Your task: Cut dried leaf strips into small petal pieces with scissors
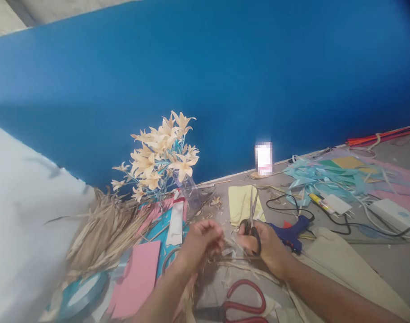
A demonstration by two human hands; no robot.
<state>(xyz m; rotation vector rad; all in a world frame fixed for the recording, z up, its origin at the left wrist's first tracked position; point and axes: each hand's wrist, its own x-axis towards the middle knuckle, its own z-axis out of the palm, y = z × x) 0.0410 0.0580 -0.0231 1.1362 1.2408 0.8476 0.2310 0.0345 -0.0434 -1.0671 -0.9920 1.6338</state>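
Gripping black-handled scissors in the fingers of the right hand, with yellow paper just beyond them — curling the fingers of the left hand narrow, cannot tell around what, if anything — and with red-handled scissors lying nearer than both.

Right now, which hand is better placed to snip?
Probably the right hand: its fingers are in the black-handled scissors, blades pointing up. The left hand has no scissors.
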